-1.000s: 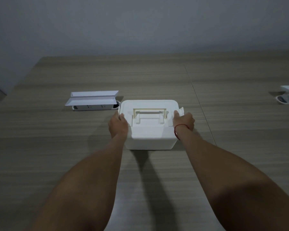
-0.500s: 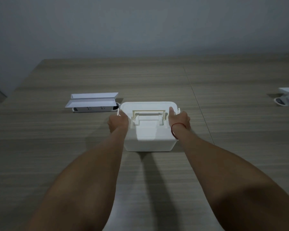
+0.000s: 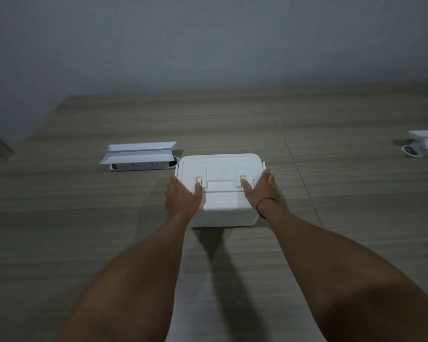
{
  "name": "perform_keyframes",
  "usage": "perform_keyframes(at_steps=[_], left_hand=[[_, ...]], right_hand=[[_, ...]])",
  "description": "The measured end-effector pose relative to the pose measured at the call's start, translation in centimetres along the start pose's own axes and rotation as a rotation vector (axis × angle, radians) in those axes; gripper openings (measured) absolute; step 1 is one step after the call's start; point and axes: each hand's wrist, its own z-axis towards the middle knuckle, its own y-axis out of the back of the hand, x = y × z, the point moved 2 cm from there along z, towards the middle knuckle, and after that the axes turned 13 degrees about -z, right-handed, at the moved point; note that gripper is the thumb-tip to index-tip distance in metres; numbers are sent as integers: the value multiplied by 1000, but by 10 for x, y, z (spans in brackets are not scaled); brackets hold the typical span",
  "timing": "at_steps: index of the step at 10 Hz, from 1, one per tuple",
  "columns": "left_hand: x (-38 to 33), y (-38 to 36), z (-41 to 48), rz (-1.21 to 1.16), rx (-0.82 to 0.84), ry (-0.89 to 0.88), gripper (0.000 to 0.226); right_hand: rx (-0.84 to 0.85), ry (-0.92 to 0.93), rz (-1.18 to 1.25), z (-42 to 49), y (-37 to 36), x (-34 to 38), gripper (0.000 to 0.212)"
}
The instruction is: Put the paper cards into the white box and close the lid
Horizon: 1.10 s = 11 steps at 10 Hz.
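The white box stands on the wooden table in the middle of the head view, with its lid lying flat on top. The lid's handle is folded down flat toward me. My left hand is on the box's left side, thumb on the handle's left end. My right hand, a red string at its wrist, is on the right side with its thumb on the handle's right end. No paper cards are in view.
A white flip-up socket unit is set in the table just left of the box. A second unit sits at the far right edge. A seam runs down the table right of the box. A grey wall stands behind.
The handle, upright before, now lies flat on the lid. Both hands have slid from the side latches toward me, and their thumbs now rest on the handle's ends.
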Motion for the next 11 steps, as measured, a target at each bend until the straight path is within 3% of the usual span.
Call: perform_keyframes(at_steps=[2, 6, 11], left_hand=[[-3, -6, 2, 81, -67, -53, 69], [-19, -16, 53, 134, -38, -26, 78], [36, -9, -63, 131, 116, -242, 78]], right_hand=[[-19, -3, 12, 8, -1, 7, 82], [-42, -33, -6, 61, -5, 38, 79], [-15, 199, -134, -73, -30, -33, 76]])
